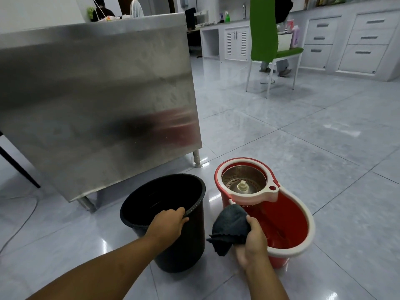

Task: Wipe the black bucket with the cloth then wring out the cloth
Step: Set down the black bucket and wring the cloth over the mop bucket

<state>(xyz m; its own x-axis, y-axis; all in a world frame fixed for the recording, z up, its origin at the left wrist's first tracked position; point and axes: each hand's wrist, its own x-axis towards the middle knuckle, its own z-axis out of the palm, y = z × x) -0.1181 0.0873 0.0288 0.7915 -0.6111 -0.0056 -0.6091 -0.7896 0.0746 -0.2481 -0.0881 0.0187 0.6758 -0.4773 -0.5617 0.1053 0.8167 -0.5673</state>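
The black bucket stands upright on the tiled floor, low in the middle of the head view. My left hand grips its near rim, fingers hooked over the edge. My right hand holds a bunched dark grey cloth in the air, just right of the bucket and over the near left edge of the red mop bucket. The cloth hangs apart from the black bucket.
The red mop bucket with a steel spinner basket sits right beside the black bucket. A stainless steel counter panel on short legs stands behind them. A green chair and white cabinets are far back right; a person stands there.
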